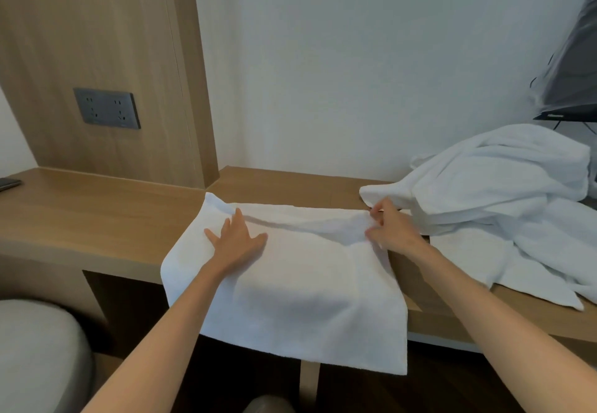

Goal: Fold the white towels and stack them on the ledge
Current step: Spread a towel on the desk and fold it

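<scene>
We've got two bare hands in shot, the left hand (237, 239) and the right hand (389, 230), both uncovered from fingertips to wrist. Behind them come the left forearm (181, 315) and the right forearm (484, 302), long, slim and smooth, and bare all the way back to the bottom edge of our view. Right at the bottom we catch a rounded grey-brown shape (268, 405). Whether that's a clothed knee, we can't tell.

Right edge cuts towel pile (517, 193), screen (571, 73); left edge cuts dark device (8, 183)
</scene>
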